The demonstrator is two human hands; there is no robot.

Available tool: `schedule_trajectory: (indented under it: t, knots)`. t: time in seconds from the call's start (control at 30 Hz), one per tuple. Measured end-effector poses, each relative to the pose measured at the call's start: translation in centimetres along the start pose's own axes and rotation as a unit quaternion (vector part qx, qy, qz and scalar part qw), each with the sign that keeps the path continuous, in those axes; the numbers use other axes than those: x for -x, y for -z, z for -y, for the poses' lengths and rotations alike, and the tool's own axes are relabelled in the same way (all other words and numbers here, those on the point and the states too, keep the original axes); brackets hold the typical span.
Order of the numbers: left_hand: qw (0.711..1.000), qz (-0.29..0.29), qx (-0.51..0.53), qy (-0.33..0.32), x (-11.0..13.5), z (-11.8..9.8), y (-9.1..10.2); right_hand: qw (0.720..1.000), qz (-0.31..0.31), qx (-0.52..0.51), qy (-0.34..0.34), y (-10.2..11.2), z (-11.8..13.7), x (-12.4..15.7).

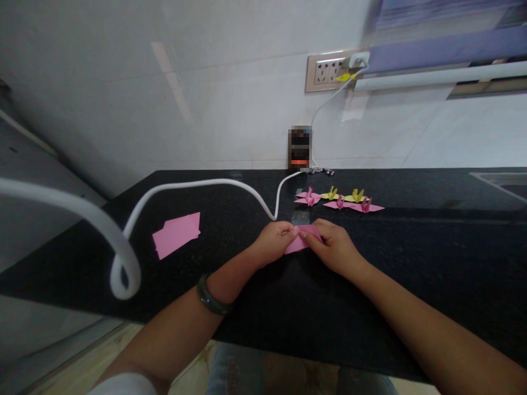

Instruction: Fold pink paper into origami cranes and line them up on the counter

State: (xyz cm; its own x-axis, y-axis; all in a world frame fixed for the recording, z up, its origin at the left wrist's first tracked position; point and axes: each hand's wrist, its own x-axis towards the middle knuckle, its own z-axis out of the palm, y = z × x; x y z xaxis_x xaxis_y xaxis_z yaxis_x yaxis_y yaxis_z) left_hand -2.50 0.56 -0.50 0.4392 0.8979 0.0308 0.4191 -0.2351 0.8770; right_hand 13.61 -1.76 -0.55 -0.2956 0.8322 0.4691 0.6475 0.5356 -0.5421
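A folded pink paper (300,242) lies on the black countertop (370,285) between my two hands. My left hand (274,242) pinches its left edge with curled fingers. My right hand (334,247) presses and pinches its right side, fingers closed on it. A dark bangle sits on my left wrist. Just behind the hands stands a row of finished paper cranes (338,201), pink and yellow.
A small stack of pink paper sheets (177,235) lies to the left. A thick white cable (164,192) loops across the counter from the left edge. A dark device (300,148) leans on the wall, wired to a wall socket (329,71). A sink edge (500,181) shows far right.
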Motion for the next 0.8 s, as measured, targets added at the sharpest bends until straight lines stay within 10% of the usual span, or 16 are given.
schedule_trajectory:
  t: [0.8]
  knots:
    - [0.970, -0.020, 0.233, 0.071, -0.28, -0.43, -0.10, 0.998, -0.024, 0.005, 0.064, 0.46, 0.04, 0.03]
